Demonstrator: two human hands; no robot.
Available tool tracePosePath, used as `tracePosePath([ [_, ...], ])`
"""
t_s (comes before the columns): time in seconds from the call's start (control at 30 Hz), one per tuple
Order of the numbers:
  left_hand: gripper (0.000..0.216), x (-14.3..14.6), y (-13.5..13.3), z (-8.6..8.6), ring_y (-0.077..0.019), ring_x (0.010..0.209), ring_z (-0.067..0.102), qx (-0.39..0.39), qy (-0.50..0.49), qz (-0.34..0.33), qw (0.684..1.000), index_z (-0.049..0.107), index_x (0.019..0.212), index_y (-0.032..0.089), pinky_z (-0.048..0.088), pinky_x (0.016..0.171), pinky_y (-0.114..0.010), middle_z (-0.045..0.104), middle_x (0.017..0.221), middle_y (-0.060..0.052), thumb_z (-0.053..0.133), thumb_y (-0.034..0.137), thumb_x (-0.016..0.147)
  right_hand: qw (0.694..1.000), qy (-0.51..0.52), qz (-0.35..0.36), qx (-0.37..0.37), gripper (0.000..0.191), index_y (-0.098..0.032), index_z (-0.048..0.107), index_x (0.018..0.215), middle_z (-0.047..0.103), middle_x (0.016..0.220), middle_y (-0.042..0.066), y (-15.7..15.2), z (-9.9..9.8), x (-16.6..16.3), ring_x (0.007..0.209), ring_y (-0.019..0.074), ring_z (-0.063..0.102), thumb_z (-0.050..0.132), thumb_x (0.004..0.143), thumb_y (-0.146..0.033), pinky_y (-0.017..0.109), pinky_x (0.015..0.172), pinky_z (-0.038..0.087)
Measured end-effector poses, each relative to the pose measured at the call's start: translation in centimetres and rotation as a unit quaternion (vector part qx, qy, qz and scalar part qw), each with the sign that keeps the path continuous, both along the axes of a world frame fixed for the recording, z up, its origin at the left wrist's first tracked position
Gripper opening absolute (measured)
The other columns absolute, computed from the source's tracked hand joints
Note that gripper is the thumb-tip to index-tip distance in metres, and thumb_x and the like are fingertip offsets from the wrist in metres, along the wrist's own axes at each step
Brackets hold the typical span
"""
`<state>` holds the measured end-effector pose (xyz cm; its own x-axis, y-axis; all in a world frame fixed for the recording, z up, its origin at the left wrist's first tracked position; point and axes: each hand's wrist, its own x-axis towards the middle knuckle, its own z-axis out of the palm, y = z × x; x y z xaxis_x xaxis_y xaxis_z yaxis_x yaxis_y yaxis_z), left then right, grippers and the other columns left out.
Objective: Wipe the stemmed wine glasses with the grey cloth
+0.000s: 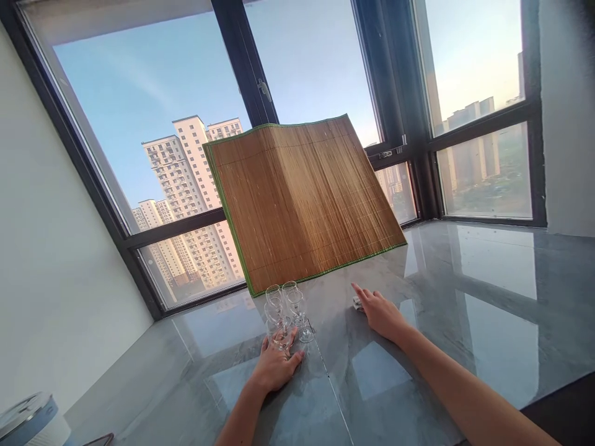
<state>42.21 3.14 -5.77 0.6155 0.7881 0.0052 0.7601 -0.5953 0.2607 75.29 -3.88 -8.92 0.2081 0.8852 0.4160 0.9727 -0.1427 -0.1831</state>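
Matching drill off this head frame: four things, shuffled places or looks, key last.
1. mat
2. glasses
3. right hand
4. cup

A. at a small white wad
B. bottom left corner of the picture
C. brown, green-edged
D. clear, grouped at the left hand

Pairs: 1-C, 2-D, 3-A, 4-B

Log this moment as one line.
left hand: at glasses | right hand: at white wad | glasses: on counter | mat: standing before window

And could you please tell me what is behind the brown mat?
Behind the brown mat, a dark window frame and pale buildings outside show past its edges; whatever the mat covers is hidden.
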Motion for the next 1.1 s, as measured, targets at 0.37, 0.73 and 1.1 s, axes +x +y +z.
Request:
tracePosePath([
  [0.37, 0.074, -2.6, -0.2, 0.3, -0.0358, 0.140, 0.028, 0.023, -0.057, 0.021, 0.998, 0.057, 0.134, 0.029, 0.012, 0.116, -0.053, 0.045, 0.144, -0.010, 0.063, 0.065, 0.070, 0.998, 0.037, 0.036, 0.030, 0.082, -0.023, 0.008, 0.155, 0.060, 0.124, 0.012, 0.4, -0.4, 0.2, 0.094, 0.0230, 0.058, 0.037, 0.081, -0.001, 0.028, 0.068, 0.033],
  [0.73, 0.059, -2.5, 0.6, -0.2, -0.0349, 0.139, 0.028, 0.049, -0.065, 0.015, 0.997, 0.062, 0.124, 0.024, 0.020, 0.115, -0.050, 0.046, 0.141, -0.012, 0.058, 0.060, 0.077, 0.997, 0.066, 0.043, 0.015, 0.081, -0.023, 0.005, 0.155, 0.060, 0.128, 0.013, 0.3, 0.0, 0.1, 0.093, 0.0236, 0.061, 0.036, 0.082, -0.004, 0.029, 0.064, 0.031],
  [1.1, 0.059, -1.3, 1.1, -0.6, -0.0290, 0.145, 0.023, 0.016, -0.063, -0.014, 0.998, 0.048, 0.140, 0.025, 0.018, 0.118, -0.048, 0.038, 0.153, -0.008, 0.052, 0.046, 0.085, 0.995, 0.090, 0.046, 0.022, 0.078, -0.022, 0.017, 0.153, 0.058, 0.132, 0.014, 0.4, -0.1, 0.1, 0.105, 0.0239, 0.060, 0.038, 0.080, -0.003, 0.031, 0.076, 0.039],
])
